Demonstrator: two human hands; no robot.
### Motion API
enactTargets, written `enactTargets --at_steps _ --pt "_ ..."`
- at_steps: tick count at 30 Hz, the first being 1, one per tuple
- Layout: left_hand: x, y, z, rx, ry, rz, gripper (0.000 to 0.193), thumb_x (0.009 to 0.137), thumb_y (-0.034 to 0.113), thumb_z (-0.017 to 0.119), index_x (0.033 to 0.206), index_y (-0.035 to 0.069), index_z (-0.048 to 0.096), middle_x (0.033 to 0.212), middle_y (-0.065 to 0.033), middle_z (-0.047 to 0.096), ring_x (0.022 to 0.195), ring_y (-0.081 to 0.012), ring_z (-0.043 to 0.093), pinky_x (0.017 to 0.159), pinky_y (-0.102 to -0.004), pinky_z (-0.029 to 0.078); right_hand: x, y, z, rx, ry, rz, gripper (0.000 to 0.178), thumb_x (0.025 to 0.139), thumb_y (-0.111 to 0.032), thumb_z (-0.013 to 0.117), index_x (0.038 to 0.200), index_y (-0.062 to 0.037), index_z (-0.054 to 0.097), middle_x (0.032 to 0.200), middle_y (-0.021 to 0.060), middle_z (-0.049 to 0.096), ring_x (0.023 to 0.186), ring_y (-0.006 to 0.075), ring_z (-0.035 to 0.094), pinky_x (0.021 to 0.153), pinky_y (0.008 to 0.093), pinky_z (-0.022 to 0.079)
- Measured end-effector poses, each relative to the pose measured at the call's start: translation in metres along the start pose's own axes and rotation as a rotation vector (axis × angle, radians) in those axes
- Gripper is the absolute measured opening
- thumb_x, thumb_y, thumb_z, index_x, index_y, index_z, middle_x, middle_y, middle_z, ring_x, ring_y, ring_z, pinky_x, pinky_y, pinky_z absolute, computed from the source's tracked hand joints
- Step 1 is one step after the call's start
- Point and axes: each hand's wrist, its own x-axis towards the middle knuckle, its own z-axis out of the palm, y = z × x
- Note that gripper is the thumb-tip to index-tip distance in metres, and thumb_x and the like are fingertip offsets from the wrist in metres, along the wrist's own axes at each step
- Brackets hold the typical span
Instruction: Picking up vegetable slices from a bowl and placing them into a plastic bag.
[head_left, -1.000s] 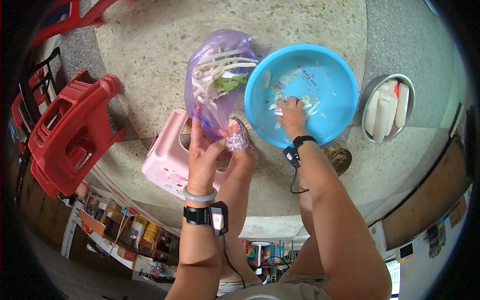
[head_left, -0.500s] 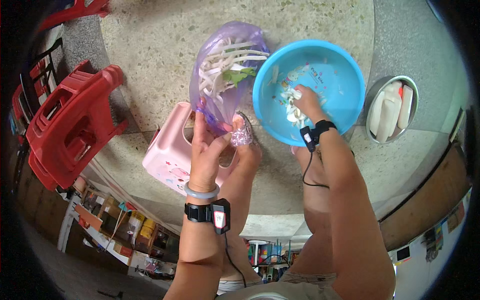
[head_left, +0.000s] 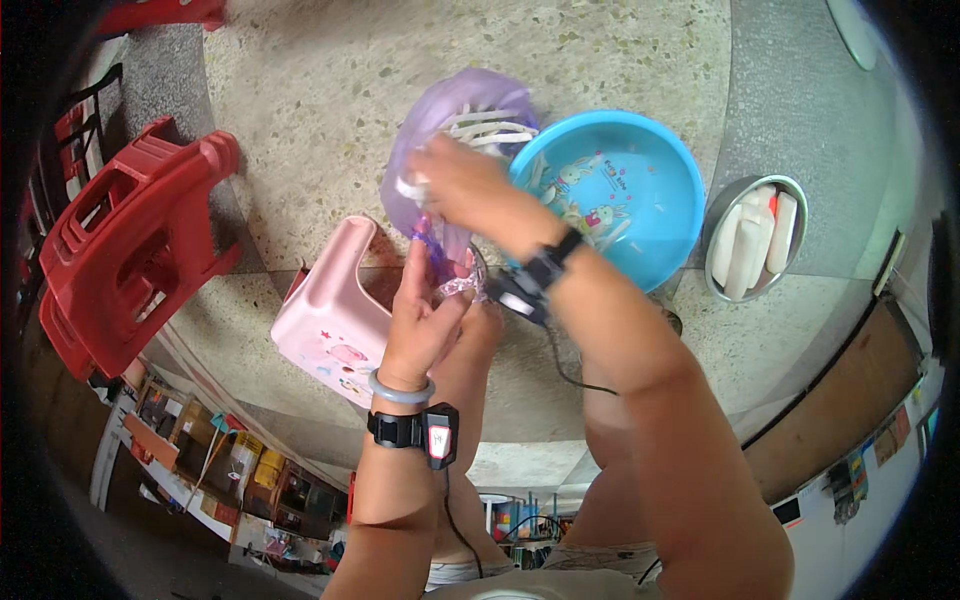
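Observation:
My left hand [head_left: 425,325] is closed on the gathered edge of a translucent purple plastic bag [head_left: 510,90] on the floor. White vegetable strips [head_left: 495,130] fill the bag. Over its mouth is my right hand [head_left: 465,185], smeared by motion and covering part of the strips. White vegetable peelings [head_left: 410,190] show at its fingertips. To the right of the bag stands a blue plastic basin [head_left: 660,190] with rabbit pictures printed inside. A few pale peelings [head_left: 605,235] lie along its near left side, partly behind my right wrist.
An oval metal bowl [head_left: 713,285] with peeled white vegetable pieces [head_left: 747,245] stands right of the basin. Left of my left hand is a pink plastic stool [head_left: 325,320]. Red plastic stools [head_left: 110,270] stand farther left. My foot [head_left: 465,285] is just under the bag's near edge.
My right hand has moved left from the basin to the bag with a bunch of white peelings. Fewer peelings lie in the basin. My left hand still holds the bag.

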Motion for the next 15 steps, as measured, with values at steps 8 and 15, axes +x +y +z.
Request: enactTargets --at_steps 8,15 --pt "0.002 0.011 -0.012 0.058 0.077 0.065 0.083 0.077 -0.003 0.056 0.15 0.012 0.02 0.1 -0.0046 0.054 0.092 -0.0141 0.052 0.086 -0.0265 0.042 -0.018 0.014 -0.007 -0.046 0.196 0.001 0.033 0.078 -0.021 0.065 0.109 -0.0107 0.064 0.117 0.0142 0.06 0.11 0.0308 0.056 0.089 0.0401 0.047" --pt "0.007 0.008 0.004 0.086 0.065 0.041 0.08 0.078 -0.001 0.056 0.149 0.012 0.022 0.096 -0.003 0.056 0.089 -0.0129 0.052 0.085 -0.0259 0.043 -0.087 0.146 -0.011 -0.084 0.22 0.441 0.018 0.08 -0.019 0.063 0.091 -0.0049 0.067 0.097 0.0153 0.065 0.093 0.0323 0.061 0.08 0.0439 0.049"
